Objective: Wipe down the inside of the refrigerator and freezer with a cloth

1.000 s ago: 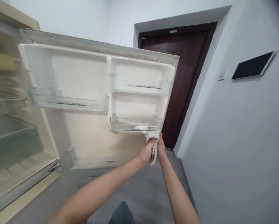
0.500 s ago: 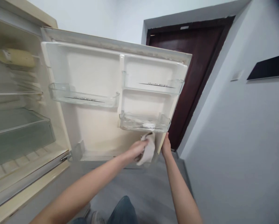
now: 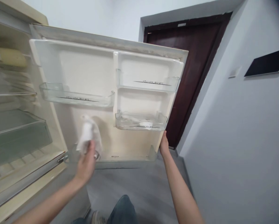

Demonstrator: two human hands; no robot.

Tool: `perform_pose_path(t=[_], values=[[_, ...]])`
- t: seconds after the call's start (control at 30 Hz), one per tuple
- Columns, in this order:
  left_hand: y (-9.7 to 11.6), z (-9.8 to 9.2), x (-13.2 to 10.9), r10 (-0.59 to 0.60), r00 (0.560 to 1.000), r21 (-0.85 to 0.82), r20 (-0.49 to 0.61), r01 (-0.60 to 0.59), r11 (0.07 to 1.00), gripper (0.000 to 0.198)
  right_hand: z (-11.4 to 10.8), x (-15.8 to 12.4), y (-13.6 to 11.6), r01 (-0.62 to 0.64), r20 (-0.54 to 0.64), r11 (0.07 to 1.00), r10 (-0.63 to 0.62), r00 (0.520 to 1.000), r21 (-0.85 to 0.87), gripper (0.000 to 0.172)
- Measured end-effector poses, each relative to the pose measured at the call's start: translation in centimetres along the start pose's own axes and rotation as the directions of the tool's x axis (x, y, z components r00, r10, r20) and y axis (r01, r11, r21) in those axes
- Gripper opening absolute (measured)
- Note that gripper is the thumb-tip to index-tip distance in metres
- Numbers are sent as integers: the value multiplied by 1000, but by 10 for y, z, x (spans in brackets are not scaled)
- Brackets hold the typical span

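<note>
A white cloth (image 3: 89, 132), smeared by motion, is in my left hand (image 3: 87, 163) at the lower left of the open fridge door (image 3: 88, 67). It lies against or close to the inner panel, just above the bottom door shelf (image 3: 130, 163). My right hand (image 3: 164, 144) grips the outer edge of the door, its fingers partly hidden behind that edge. Above my hands, clear plastic pockets line the door: a left one (image 3: 76, 98), an upper right one (image 3: 151, 84) and a lower right one (image 3: 141, 123).
The fridge interior (image 3: 13, 102) on the left holds a clear drawer (image 3: 18, 133) and a glass shelf. Behind the door stands a dark red room door (image 3: 186, 62). A white wall (image 3: 235, 140) runs along the right. Grey floor (image 3: 130, 186) and my knee (image 3: 122, 210) show below.
My left hand has swept the cloth leftward across the lower door panel, from near the right edge to the left side. My right hand stays on the door edge. The view has shifted slightly.
</note>
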State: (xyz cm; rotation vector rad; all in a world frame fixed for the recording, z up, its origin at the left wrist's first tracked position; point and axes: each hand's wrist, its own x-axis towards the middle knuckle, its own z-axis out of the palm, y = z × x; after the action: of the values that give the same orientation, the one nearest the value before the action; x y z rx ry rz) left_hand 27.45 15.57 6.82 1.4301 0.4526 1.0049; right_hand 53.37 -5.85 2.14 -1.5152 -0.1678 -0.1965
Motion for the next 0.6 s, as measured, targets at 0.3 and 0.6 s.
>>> perform_pose_path(t=[0.3, 0.6], values=[[-44, 20, 82, 206, 411, 418, 888, -908, 9, 75, 1, -2, -1, -18, 18, 999, 18, 1000, 39, 83], [-29, 139, 56, 148, 186, 192, 971, -981, -27, 76, -1, 4, 4, 27, 8, 999, -28, 1000, 45, 88]])
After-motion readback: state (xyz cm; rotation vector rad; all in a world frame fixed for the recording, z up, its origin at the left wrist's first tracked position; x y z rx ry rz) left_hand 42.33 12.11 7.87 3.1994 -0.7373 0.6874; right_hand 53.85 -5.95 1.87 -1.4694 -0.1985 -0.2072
